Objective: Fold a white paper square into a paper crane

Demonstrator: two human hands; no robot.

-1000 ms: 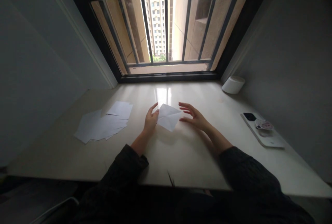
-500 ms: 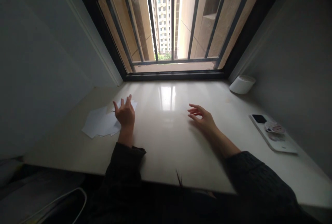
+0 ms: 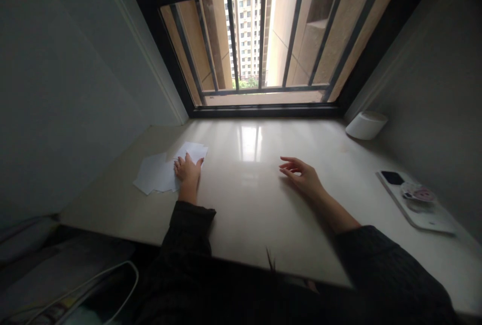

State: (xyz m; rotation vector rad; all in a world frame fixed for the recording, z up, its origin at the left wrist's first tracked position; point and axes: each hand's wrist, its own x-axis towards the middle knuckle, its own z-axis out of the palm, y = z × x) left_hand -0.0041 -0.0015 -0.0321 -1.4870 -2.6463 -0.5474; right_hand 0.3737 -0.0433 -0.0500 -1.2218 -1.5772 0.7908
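My left hand [image 3: 187,170] lies flat on a loose pile of white paper sheets [image 3: 156,173] at the left of a pale, glossy desk [image 3: 248,199]. Its fingers press down on the top sheet near the pile's right edge. My right hand [image 3: 303,174] hovers just over the bare desk surface at the centre right, fingers apart and slightly curled, holding nothing. Both arms wear dark sleeves.
A white round container [image 3: 366,124] stands at the back right corner. A white phone [image 3: 416,198] with a round sticker-like grip lies at the right edge. A barred window [image 3: 263,48] is straight ahead, walls close in left and right. A white cable [image 3: 113,275] loops below the desk's front edge.
The creased paper that was between my hands is gone from the centre. My left hand swung left to the pile and now rests on it. My right hand stayed roughly in place.
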